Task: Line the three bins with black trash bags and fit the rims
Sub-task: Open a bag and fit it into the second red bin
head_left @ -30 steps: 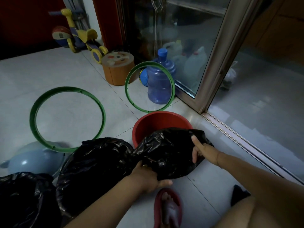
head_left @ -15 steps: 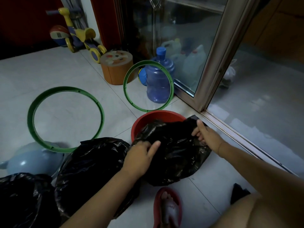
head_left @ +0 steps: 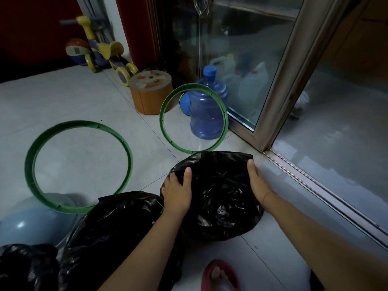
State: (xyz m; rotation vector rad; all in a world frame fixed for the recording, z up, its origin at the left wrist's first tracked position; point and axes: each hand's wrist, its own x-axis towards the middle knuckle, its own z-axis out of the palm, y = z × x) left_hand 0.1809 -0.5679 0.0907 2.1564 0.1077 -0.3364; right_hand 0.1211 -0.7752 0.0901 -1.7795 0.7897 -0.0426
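**Lining in progress, sort of**

Black trash bag (head_left: 220,198) sits on the floor (head_left: 84,101), stretched round. Left hand (head_left: 177,192) clamps its grip on the left edge, right hand (head_left: 257,181) lies along the other side, grip can't tell.

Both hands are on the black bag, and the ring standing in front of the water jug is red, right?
No: the head view shows the ring in front of the water jug is green, not red. The left hand and right hand are on the black bag.
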